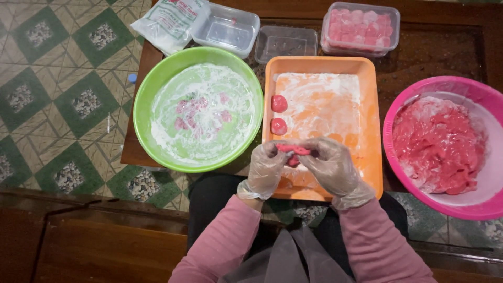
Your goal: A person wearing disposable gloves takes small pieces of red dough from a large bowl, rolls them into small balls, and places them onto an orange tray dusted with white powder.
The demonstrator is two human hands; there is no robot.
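Fingers (283,152) of both our gloved hands pinch a pink dough piece (293,150) btwn them, left hand (266,169) & right hand (331,166) over the orange tray (373,131) (two dough balls (279,104) sit in its flour). Green bowl (144,105) left, pink bowl (398,105) right.

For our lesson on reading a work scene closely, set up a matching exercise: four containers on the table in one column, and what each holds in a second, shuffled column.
Column A
1. green bowl
2. orange tray
3. pink bowl
4. lidded clear box

Column B
a. a big mass of red-pink dough
b. two round red-pink pieces and white flour
c. rows of pale pink pieces
d. white flour with pink bits

Pairs: 1-d, 2-b, 3-a, 4-c
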